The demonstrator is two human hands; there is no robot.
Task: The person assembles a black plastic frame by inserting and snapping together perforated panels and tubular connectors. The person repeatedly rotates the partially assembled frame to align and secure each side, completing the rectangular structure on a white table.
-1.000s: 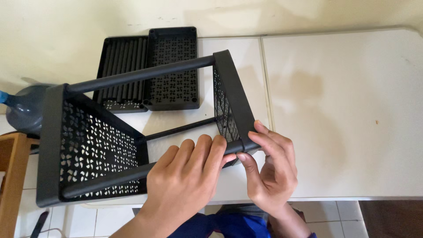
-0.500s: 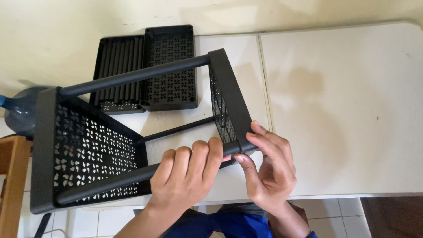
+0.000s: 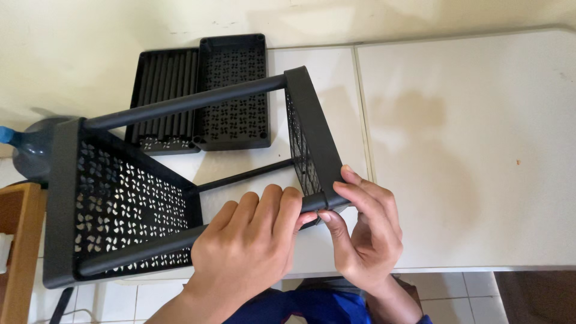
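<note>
My left hand (image 3: 249,249) is wrapped over the near black pole (image 3: 180,237), fingers curled across its top close to the joint. My right hand (image 3: 363,231) pinches the near corner of the right perforated shelf panel (image 3: 312,135), thumb underneath, fingers laid along the outer rim where the pole enters the corner socket. Both hands are closed on the black plastic rack (image 3: 180,180).

The rack lies tilted over the front edge of the white surface (image 3: 468,150), at 9 o'clock from centre. The left perforated shelf panel (image 3: 114,207) overhangs the surface toward the wooden stand (image 3: 18,240) at 8 o'clock.

Handling judgement: the rack looks like light moulded plastic, stiff in the panels but loose at the push-fit joints. The poles are smooth and may turn in the grip. Take hold at the corner sockets and at the pole ends next to them, not at mid-span or on the pierced panel faces, which look thin.

Two spare black trays (image 3: 204,93) lie flat at 11 o'clock. A grey jug (image 3: 33,153) stands at 9 o'clock.

Change from half a second ago: my left hand has slid slightly leftward along the pole. The right hand and the rack are almost unmoved.
</note>
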